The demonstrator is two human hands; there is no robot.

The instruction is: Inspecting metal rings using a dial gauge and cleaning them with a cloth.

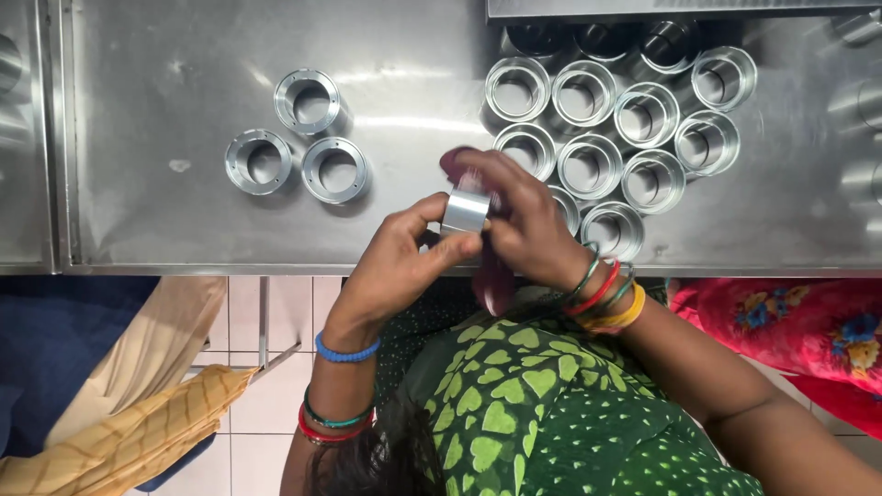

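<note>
Metal ring (465,210) held between both hands (459,241).

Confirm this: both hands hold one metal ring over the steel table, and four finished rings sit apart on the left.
Not quite. The head view shows three separate rings on the left, not four. The rest holds: the left hand and right hand hold one metal ring over the steel table.
</note>
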